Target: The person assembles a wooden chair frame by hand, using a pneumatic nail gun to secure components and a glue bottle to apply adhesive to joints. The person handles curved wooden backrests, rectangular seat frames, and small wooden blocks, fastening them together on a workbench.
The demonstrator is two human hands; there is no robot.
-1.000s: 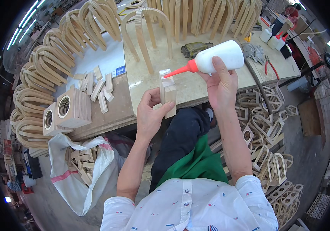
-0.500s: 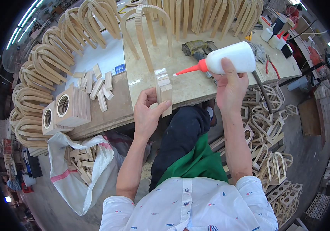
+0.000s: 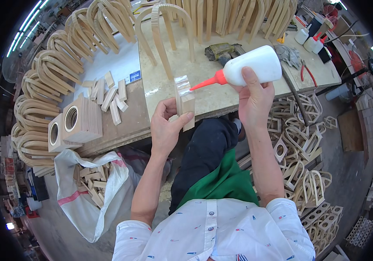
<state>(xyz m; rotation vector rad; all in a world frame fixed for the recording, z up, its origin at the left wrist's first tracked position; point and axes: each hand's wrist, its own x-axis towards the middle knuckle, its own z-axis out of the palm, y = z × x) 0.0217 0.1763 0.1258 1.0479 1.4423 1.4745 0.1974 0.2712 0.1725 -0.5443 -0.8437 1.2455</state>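
My left hand (image 3: 167, 128) grips a small stack of wood blocks (image 3: 188, 104) upright at the table's front edge, thumb on the near side and fingers behind. White wet-looking glue shows on the stack's top end. In my right hand (image 3: 256, 95) is a white glue bottle (image 3: 256, 65) with a long red nozzle, tilted to the left. The nozzle tip is at the top end of the blocks, on its right side. Just beyond the blocks stand arched wooden frames (image 3: 155, 32) with their legs on the table.
Loose wood strips (image 3: 108, 98) and square blocks with round holes (image 3: 82, 119) lie to the left. Bent wood arches (image 3: 49, 69) line the table's far side. A white sack (image 3: 121, 187) of offcuts stands on the floor. Red-handled pliers (image 3: 308, 75) and a hammer-like tool (image 3: 297, 98) lie right.
My right hand has moved the glue bottle left and slightly down, bringing its nozzle tip from beside the blocks to their top end. My left hand stays nearly still.
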